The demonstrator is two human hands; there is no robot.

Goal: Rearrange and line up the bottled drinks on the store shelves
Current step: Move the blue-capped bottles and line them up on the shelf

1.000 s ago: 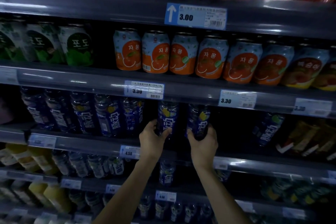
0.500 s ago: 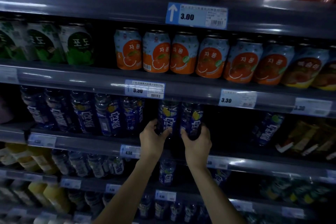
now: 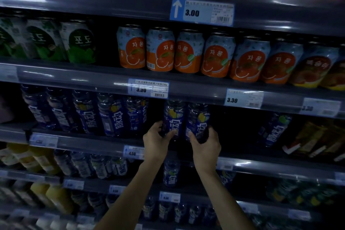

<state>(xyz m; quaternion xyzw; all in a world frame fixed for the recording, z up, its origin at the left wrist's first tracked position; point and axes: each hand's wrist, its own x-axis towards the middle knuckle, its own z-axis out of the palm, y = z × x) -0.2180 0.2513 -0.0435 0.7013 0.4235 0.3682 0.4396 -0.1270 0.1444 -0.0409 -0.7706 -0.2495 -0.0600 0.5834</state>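
On the third shelf (image 3: 89,143) stands a row of dark blue bottles (image 3: 112,115) with white lettering. My left hand (image 3: 155,141) grips the lower part of one upright blue bottle (image 3: 173,117). Right beside it, my right hand (image 3: 204,147) holds a second blue bottle (image 3: 197,119); the two bottles stand side by side, almost touching. A small gap separates them from the row on the left. Another blue bottle (image 3: 274,130) leans alone further right on the same shelf.
Orange cans (image 3: 160,50) and green cans (image 3: 78,43) fill the shelf above, red cans the top shelf. Price tags (image 3: 148,88) line the shelf edges. Clear and yellow bottles (image 3: 54,198) stand on the lower shelves. Yellow packets (image 3: 313,140) lie at the right.
My right hand has slid its bottle to the left, closing the gap to the bottle in my left hand. My left hand has stayed in place.
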